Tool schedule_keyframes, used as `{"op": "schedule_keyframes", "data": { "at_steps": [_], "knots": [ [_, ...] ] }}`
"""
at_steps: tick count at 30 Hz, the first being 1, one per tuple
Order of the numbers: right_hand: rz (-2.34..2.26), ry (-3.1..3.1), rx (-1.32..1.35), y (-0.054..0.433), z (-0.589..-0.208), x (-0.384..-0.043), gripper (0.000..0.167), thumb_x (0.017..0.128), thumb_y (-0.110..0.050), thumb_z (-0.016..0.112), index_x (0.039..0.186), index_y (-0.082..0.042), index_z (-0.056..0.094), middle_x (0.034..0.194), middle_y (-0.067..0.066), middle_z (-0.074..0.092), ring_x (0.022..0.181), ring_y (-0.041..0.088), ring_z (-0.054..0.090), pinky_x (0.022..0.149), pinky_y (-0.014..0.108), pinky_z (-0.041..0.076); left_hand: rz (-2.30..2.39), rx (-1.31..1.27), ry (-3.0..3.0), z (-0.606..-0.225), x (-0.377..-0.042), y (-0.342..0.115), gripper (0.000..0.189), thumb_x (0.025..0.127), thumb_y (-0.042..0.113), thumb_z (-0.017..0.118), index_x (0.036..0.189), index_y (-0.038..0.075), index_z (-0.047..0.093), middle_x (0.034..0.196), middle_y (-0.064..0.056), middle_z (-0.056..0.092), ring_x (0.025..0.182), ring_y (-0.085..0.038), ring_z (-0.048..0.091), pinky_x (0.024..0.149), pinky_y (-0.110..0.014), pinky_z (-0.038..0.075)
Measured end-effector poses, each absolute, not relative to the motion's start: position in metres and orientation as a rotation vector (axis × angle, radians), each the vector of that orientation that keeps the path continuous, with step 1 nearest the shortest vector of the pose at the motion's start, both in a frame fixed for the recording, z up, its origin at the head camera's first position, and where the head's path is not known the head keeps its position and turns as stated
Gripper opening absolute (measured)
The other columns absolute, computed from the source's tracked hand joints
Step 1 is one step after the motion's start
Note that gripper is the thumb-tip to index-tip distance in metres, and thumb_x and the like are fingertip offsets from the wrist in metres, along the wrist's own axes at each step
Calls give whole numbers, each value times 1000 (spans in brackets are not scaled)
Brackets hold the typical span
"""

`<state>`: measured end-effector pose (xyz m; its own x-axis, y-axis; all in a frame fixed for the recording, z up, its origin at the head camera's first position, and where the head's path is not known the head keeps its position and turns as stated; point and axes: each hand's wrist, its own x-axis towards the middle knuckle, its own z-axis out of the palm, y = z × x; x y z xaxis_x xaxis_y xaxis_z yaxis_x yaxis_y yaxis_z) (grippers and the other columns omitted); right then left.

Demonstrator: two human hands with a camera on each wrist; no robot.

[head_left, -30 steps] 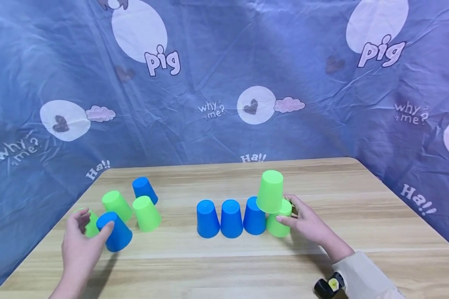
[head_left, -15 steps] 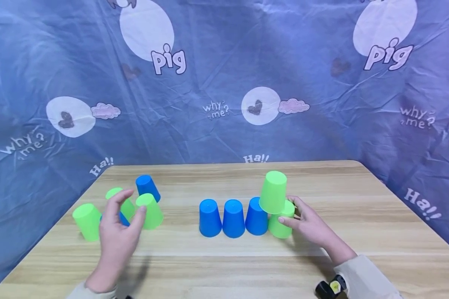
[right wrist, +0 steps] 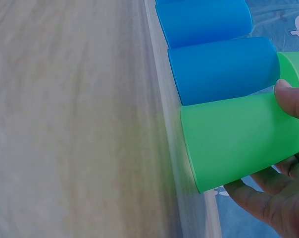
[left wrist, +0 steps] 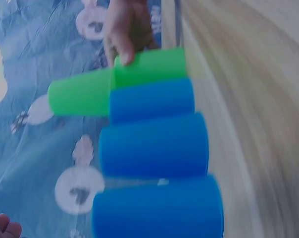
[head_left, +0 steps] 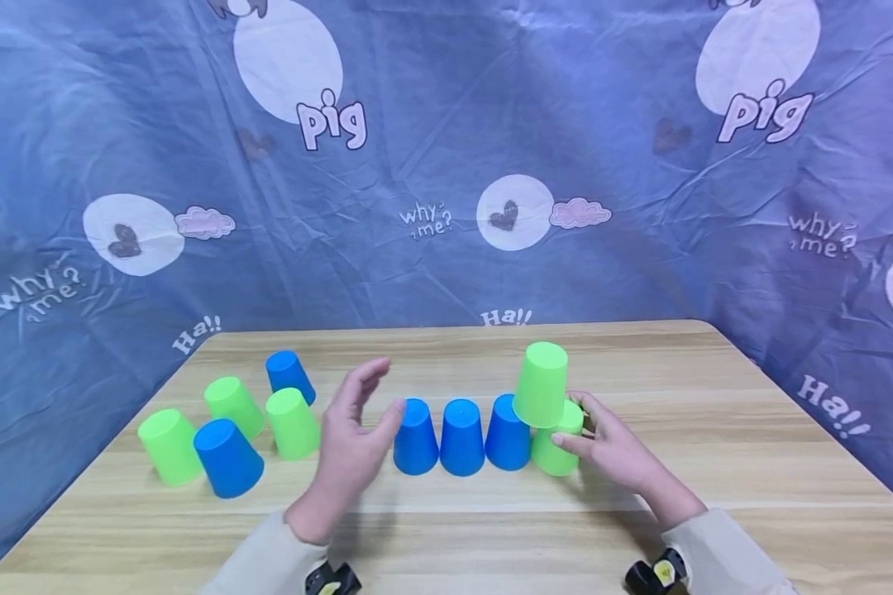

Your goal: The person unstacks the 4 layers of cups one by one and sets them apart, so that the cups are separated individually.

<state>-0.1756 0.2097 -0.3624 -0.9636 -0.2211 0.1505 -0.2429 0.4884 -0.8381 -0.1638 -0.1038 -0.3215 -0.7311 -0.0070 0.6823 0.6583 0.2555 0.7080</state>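
Three upside-down blue cups, the left one, the middle one and the right one, stand in a row. A green cup ends the row at the right. On top, another upside-down green cup straddles the right blue cup and that green one. My right hand holds the lower green cup between thumb and fingers. Beside the left blue cup is my left hand, fingers loosely bent and holding nothing; its thumb tip overlaps that cup in the head view, and contact cannot be told.
At the table's left stand several more upside-down cups: a front blue cup, a back blue cup and three green ones, the nearest to the row being a green cup. A patterned blue cloth hangs behind the wooden table.
My left hand has gone from the left group of cups rightward to the left end of the row, leaving the front blue cup standing there. My right hand has stayed on the lower green cup.
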Motion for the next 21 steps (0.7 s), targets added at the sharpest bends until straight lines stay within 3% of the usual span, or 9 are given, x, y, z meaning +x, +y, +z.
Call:
{"op": "schedule_keyframes", "data": {
  "at_steps": [8, 21],
  "knots": [
    [1525, -2698, 411, 209, -362, -176, 53, 87, -20, 63, 131, -2, 39, 117, 16, 54, 113, 37, 51, 92, 52, 44, -1670, -703, -1965, -330, -163, -69, 47, 84, -6, 59, 129, 2, 48, 130, -12, 53, 122, -25, 49, 102, -38, 39],
    [1499, -2709, 396, 209, -361, -176, 52, 87, -20, 63, 130, -2, 39, 116, 15, 54, 113, 35, 52, 92, 52, 44, -1911, -702, -2273, -327, -170, -22, 62, 89, 11, 60, 144, 14, 31, 146, -2, 36, 134, -18, 35, 108, -35, 33]
  ]
}}
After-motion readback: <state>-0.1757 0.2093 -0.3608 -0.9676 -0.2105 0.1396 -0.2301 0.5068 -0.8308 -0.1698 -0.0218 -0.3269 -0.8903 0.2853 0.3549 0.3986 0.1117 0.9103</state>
